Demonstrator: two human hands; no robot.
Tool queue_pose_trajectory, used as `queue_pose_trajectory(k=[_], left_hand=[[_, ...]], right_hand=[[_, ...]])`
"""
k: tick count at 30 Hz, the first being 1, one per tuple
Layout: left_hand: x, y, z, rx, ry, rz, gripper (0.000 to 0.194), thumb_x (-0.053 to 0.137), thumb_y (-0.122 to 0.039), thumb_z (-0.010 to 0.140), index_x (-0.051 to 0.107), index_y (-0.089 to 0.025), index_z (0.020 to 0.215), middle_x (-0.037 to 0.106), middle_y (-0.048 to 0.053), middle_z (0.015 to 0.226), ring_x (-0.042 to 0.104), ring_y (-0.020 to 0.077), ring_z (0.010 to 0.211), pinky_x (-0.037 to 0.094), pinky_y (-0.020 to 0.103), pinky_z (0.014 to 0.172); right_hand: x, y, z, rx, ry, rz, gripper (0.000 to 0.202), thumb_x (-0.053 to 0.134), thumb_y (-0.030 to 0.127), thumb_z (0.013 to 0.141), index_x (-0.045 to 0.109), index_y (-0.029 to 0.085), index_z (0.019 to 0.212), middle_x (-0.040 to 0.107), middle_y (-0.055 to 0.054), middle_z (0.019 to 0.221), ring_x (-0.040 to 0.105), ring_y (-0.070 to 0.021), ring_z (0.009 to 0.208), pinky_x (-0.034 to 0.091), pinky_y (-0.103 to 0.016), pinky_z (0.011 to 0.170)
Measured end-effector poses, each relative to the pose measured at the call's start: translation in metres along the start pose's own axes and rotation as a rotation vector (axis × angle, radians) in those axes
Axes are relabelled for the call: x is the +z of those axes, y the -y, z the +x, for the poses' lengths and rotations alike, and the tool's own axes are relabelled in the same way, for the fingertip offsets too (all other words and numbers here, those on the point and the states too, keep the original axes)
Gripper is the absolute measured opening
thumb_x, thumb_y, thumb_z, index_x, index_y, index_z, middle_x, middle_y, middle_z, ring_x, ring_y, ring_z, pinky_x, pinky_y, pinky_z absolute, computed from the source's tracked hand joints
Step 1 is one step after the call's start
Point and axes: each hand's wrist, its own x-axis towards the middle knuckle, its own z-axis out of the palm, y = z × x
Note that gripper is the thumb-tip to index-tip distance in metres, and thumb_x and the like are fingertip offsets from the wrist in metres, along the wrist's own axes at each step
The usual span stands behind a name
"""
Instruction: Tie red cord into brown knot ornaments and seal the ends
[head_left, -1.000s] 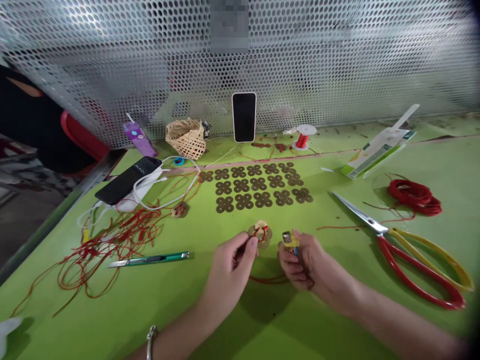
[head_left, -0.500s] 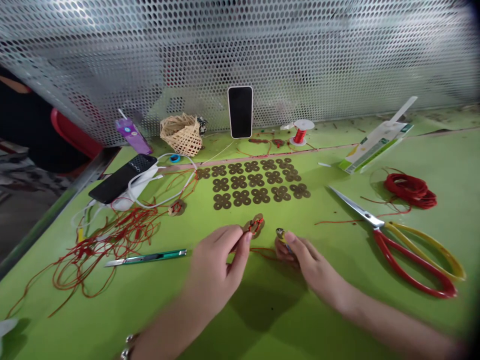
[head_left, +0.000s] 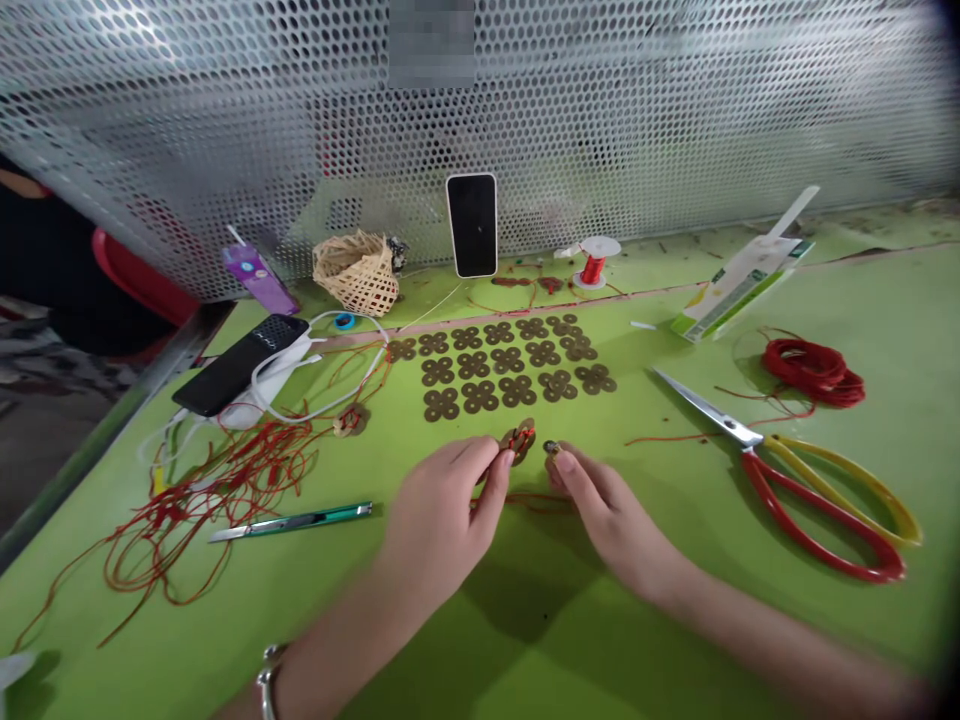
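My left hand [head_left: 442, 510] pinches a small cluster of brass coins tied with red cord [head_left: 519, 440] just above the green table. A loop of the red cord [head_left: 532, 498] trails on the table between my hands. My right hand [head_left: 600, 505] lies low on the table and covers a small lighter, of which only the metal top [head_left: 551, 447] shows at my fingertips. Beyond both hands lie rows of flat brass coin clusters [head_left: 510, 365].
Red-and-yellow scissors [head_left: 795, 470] lie to the right, a red cord coil [head_left: 814, 370] beyond them. On the left are tangled red cord [head_left: 217, 480], a green utility knife [head_left: 292, 520], a phone on a power bank [head_left: 240, 365]. Basket [head_left: 358, 272], upright phone [head_left: 472, 225], thread spool [head_left: 592, 265] stand by the perforated wall.
Both hands have dropped toward the table and moved slightly away from me. The lighter, upright in my right hand before, is now laid low under my fingers.
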Motion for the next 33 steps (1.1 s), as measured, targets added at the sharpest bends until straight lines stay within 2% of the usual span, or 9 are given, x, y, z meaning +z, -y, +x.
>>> queue_pose_trajectory(k=[6,12,20,27,30,33], left_hand=[[0.001,-0.003,-0.002,0.029,0.013,0.012,0.028,0.038,-0.022,0.091,0.037,-0.019,0.063,0.041,-0.004,0.055,0.038,0.0099,0.049,0.028,0.023,0.05],[0.001,-0.003,-0.003,0.041,0.005,0.039,0.027,0.037,-0.021,0.091,0.04,-0.019,0.064,0.046,-0.003,0.057,0.04,0.0105,0.051,0.029,0.024,0.05],[0.003,-0.004,-0.004,0.142,-0.039,0.175,0.025,0.037,-0.019,0.091,0.043,-0.019,0.067,0.049,-0.002,0.058,0.044,0.012,0.053,0.029,0.025,0.051],[0.002,0.001,-0.005,0.077,-0.024,0.137,0.026,0.036,-0.021,0.091,0.044,-0.019,0.066,0.051,-0.001,0.059,0.044,0.0121,0.053,0.029,0.025,0.051],[0.002,0.005,-0.005,0.027,-0.023,0.089,0.026,0.037,-0.021,0.09,0.044,-0.019,0.065,0.05,-0.001,0.058,0.043,0.0115,0.052,0.029,0.025,0.051],[0.002,0.007,-0.006,0.01,-0.023,0.051,0.026,0.037,-0.02,0.089,0.042,-0.019,0.064,0.047,-0.003,0.056,0.041,0.0107,0.051,0.029,0.024,0.05]], right_hand=[[0.0,-0.004,-0.001,0.026,-0.007,-0.005,0.044,0.036,0.062,0.086,0.046,0.022,0.069,0.046,-0.001,0.062,0.047,-0.0171,0.063,0.038,-0.027,0.056],[0.0,-0.003,0.0,-0.005,-0.003,0.049,0.043,0.038,0.062,0.085,0.048,0.022,0.072,0.046,-0.002,0.063,0.048,-0.0192,0.068,0.04,-0.028,0.057],[0.0,-0.004,-0.001,0.017,0.009,0.019,0.044,0.037,0.062,0.085,0.049,0.022,0.072,0.045,0.0,0.059,0.048,-0.0179,0.063,0.04,-0.028,0.057],[-0.003,-0.006,-0.002,0.053,-0.004,0.092,0.043,0.038,0.063,0.084,0.05,0.022,0.078,0.047,-0.002,0.069,0.048,-0.0199,0.071,0.04,-0.03,0.064],[-0.005,0.0,-0.002,0.035,0.019,0.11,0.044,0.036,0.063,0.085,0.045,0.022,0.073,0.041,-0.001,0.069,0.042,-0.0177,0.068,0.035,-0.029,0.064],[-0.005,0.006,-0.002,0.05,0.077,0.155,0.048,0.028,0.063,0.087,0.035,0.021,0.065,0.03,0.002,0.063,0.029,-0.0143,0.058,0.027,-0.028,0.057]])
